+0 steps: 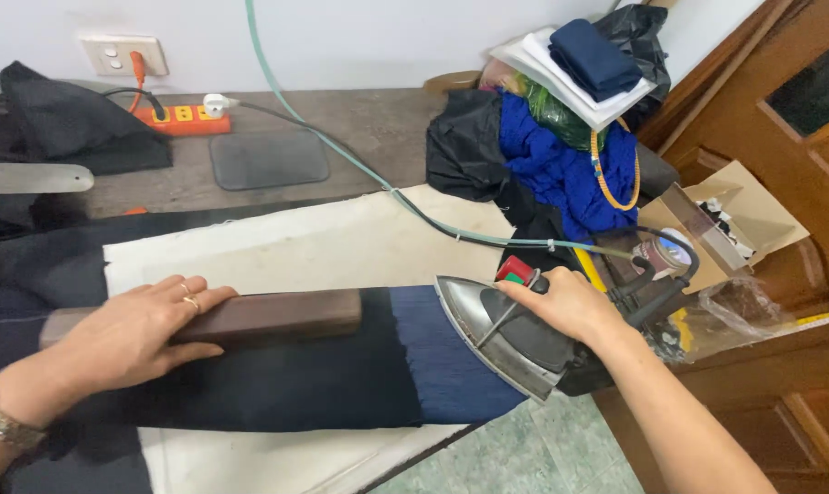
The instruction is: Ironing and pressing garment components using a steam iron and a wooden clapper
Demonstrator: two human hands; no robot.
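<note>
While tilted on edge, the steel iron shows its shiny soleplate.

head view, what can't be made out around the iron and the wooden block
- Iron handle: covered by the right hand.
- Wooden block, left part: under the left hand.
- Dark fabric under the block: hidden by it; its left end is cut off by the frame edge.
- Cardboard box contents: too small to identify.

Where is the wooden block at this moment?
In the head view, the wooden block lies left of centre on the dark fabric, pressed under the left hand, left of the iron held by the right hand.
</note>
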